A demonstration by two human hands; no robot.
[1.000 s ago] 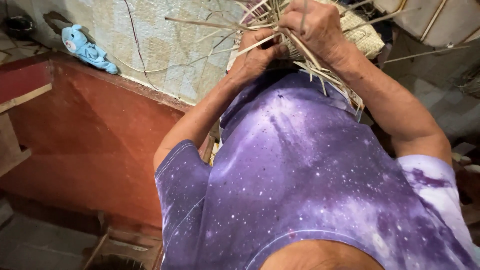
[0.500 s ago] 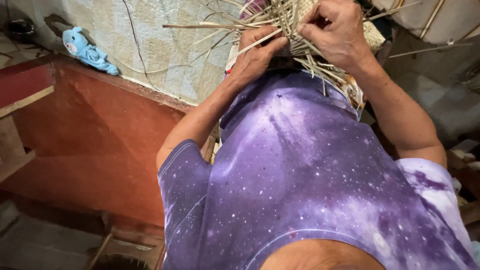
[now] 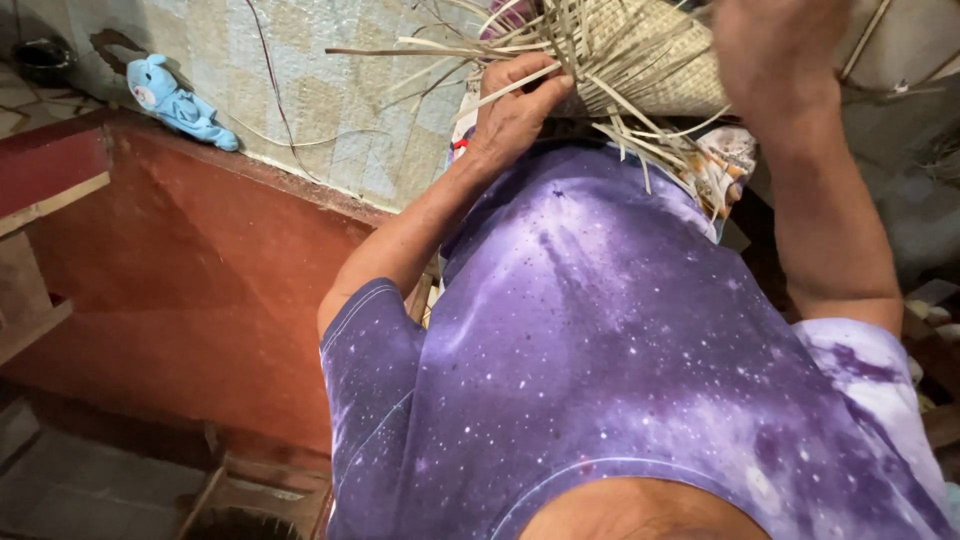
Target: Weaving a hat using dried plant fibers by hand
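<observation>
Red floor and patterned wall lie behind. Left hand (image 3: 515,105) grips loose strips of the half-woven straw basket (image 3: 640,55) (many ends unwoven); right hand (image 3: 775,45) blurred, fingers unclear.

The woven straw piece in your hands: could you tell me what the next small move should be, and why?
Probably bring the right hand down to a loose strip: it is raised and blurred, while the left hand grips the woven piece, whose strands stick out unwoven.

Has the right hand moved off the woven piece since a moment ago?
Yes. The right hand has lifted up and away from the woven straw piece, which the left hand grips.
</observation>
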